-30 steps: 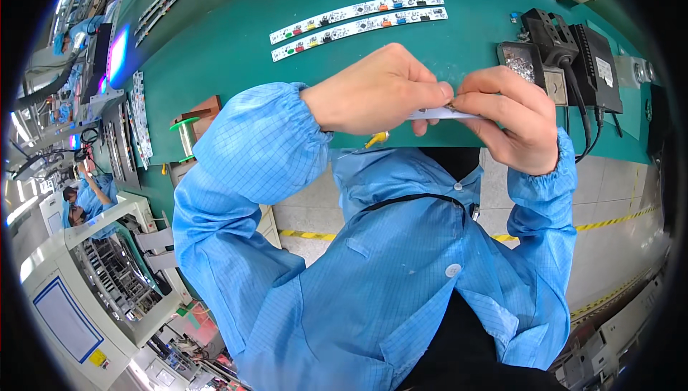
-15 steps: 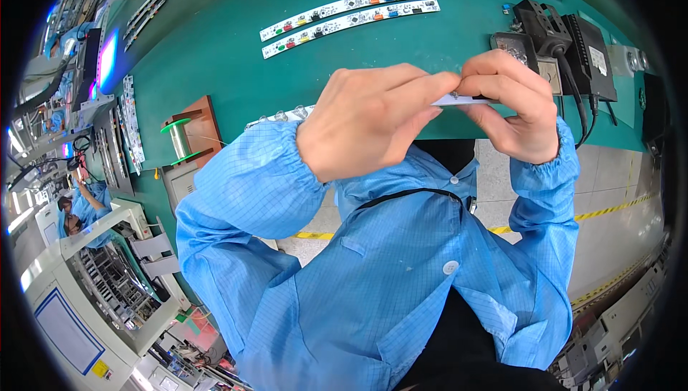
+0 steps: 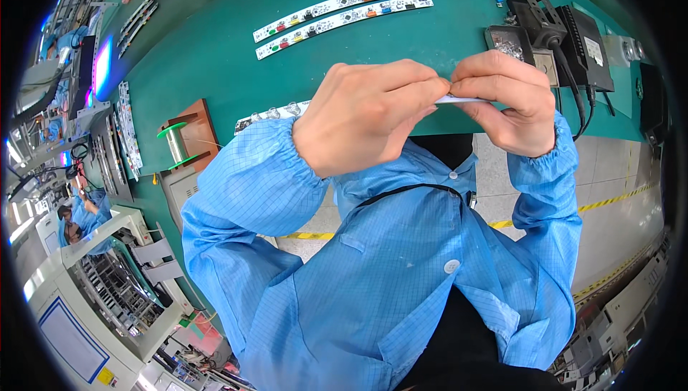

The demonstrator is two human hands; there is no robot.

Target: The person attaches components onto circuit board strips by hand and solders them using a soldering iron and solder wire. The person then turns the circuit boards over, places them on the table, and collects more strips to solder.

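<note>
A long, narrow white circuit board with clear round parts on top spans both my hands above the near edge of the green bench. My left hand is closed over its middle, thumb and fingers pinched together near the right-hand stretch. My right hand grips the right end, thumb below and fingers above. The fingertips of both hands almost meet on the board, and what lies between them is hidden. Farther back lie two similar strips side by side, an upper board and a lower board, with coloured parts on them.
Left on the bench stands a spool of solder wire on a brown wooden holder. To the right are a tray of small parts, a black box with cables and clear jars. More board strips lie far left.
The held board has tipped more edge-on at my right hand, and my right fingers have shifted slightly left. The bench things appear slightly shifted in view. Both hands keep their hold.
</note>
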